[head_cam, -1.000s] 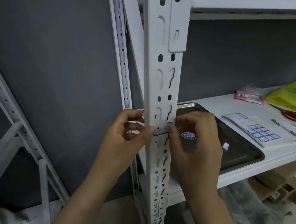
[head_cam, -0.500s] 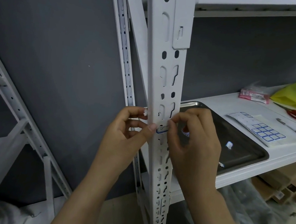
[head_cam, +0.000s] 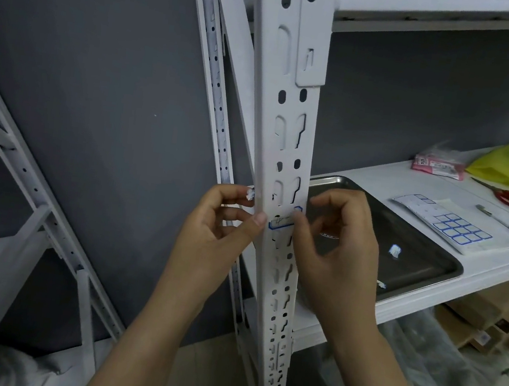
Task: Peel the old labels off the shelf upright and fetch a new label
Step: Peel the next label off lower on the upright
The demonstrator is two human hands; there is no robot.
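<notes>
upright (head_cam: 287, 152), steadied by left hand (head_cam: 223, 224) pinching a scrap (head_cam: 250, 195); right hand (head_cam: 336, 252) pinches the label (head_cam: 281, 224) corner for peeling.

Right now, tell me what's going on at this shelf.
A person is picking a blue-bordered label off the white shelf upright. The left hand steadies the upright, thumb beside the label, with a crumpled white scrap in its fingers. The right hand works at the label's right edge, which looks partly lifted. A sheet of new labels lies untouched on the shelf, past the metal tray.
</notes>
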